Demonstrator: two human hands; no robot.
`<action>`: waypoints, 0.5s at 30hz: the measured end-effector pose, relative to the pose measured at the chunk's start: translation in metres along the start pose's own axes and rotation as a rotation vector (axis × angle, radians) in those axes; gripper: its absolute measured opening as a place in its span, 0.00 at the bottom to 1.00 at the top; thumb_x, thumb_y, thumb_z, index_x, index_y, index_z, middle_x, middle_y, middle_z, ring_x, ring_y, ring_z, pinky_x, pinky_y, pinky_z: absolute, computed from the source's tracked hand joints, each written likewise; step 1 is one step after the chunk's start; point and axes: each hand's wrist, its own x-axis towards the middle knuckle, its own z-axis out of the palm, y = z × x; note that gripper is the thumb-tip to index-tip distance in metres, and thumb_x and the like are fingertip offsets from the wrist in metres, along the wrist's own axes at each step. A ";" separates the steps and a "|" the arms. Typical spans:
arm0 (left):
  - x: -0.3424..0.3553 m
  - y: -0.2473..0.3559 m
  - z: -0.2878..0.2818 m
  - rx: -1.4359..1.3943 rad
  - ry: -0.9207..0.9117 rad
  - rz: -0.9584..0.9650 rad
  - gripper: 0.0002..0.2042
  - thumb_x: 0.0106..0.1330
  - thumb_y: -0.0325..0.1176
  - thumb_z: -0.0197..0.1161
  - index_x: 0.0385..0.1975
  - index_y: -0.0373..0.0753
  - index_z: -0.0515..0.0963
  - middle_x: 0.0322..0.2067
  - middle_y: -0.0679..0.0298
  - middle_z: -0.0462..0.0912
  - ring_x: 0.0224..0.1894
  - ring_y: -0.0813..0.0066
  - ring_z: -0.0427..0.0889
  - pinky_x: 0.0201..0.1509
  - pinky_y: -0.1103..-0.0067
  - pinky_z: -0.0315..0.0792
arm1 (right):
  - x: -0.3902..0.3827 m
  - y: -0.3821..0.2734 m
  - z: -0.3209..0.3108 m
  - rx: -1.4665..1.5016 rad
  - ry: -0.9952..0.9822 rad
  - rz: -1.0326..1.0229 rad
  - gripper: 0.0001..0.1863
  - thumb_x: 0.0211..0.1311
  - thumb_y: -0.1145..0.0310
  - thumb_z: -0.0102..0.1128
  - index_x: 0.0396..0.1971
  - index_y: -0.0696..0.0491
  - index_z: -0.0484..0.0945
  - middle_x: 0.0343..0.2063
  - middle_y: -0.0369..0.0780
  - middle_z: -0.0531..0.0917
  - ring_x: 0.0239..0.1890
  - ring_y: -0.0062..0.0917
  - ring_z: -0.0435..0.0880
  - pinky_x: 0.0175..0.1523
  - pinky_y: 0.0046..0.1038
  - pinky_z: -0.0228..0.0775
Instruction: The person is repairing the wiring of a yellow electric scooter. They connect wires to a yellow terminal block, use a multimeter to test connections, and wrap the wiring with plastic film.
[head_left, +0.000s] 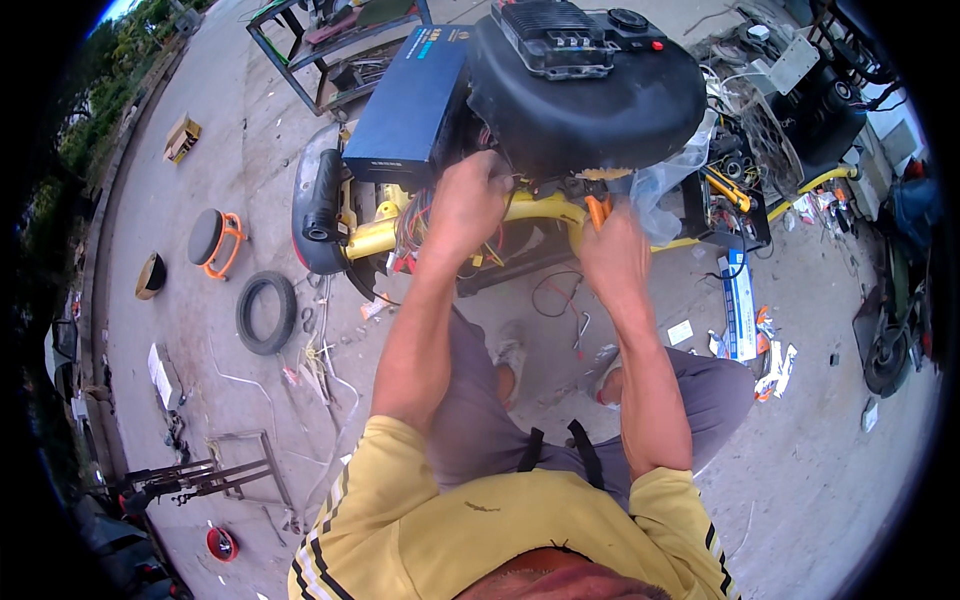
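Note:
I stand over a yellow-framed scooter [540,208] with its black seat [590,100] tipped up. My left hand [468,200] is closed around a bundle of coloured wires [415,215] under the seat, beside a dark blue rectangular box [410,105]. My right hand [612,250] grips an orange-handled tool [597,208], its tip pointed into the frame near the wires. What the tool's jaws touch is hidden.
A loose tyre [265,312] and an orange-framed round stool [213,240] lie on the concrete at left. A metal rack [330,50] stands behind. A blue-and-white box [740,305] and scattered scraps lie at right, near another vehicle's wheel [885,360]. Loose wires [560,300] trail below the frame.

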 end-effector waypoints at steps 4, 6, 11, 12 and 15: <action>0.003 -0.006 -0.001 -0.103 0.041 0.017 0.09 0.70 0.27 0.66 0.43 0.26 0.84 0.34 0.48 0.89 0.38 0.57 0.90 0.49 0.67 0.79 | -0.013 0.014 -0.013 0.052 -0.168 -0.028 0.24 0.69 0.67 0.66 0.60 0.65 0.77 0.54 0.60 0.85 0.54 0.59 0.86 0.59 0.51 0.77; 0.001 0.005 -0.003 -0.159 0.030 0.011 0.09 0.70 0.26 0.66 0.44 0.26 0.84 0.34 0.49 0.90 0.38 0.58 0.90 0.49 0.67 0.79 | -0.020 0.025 -0.016 0.098 -0.150 -0.050 0.26 0.68 0.66 0.67 0.62 0.65 0.77 0.56 0.59 0.84 0.56 0.58 0.85 0.61 0.50 0.76; 0.005 0.005 0.007 -0.042 0.002 0.010 0.09 0.71 0.26 0.69 0.45 0.27 0.84 0.33 0.54 0.90 0.32 0.68 0.87 0.40 0.70 0.79 | -0.023 0.059 -0.058 0.081 -0.265 -0.181 0.35 0.66 0.59 0.72 0.67 0.64 0.75 0.60 0.56 0.82 0.62 0.51 0.83 0.67 0.45 0.73; 0.003 -0.001 0.005 -0.047 0.030 0.053 0.09 0.71 0.26 0.70 0.45 0.28 0.83 0.33 0.55 0.89 0.30 0.71 0.85 0.37 0.70 0.78 | -0.021 0.067 -0.067 0.060 -0.277 -0.199 0.37 0.65 0.57 0.74 0.68 0.63 0.75 0.60 0.55 0.81 0.63 0.50 0.82 0.67 0.44 0.73; -0.001 0.008 0.004 0.080 0.130 0.223 0.08 0.70 0.22 0.67 0.47 0.31 0.84 0.40 0.54 0.85 0.41 0.52 0.88 0.48 0.65 0.79 | 0.006 0.102 -0.084 -0.010 -0.191 -0.168 0.39 0.64 0.55 0.75 0.68 0.63 0.75 0.58 0.54 0.82 0.62 0.51 0.82 0.67 0.44 0.73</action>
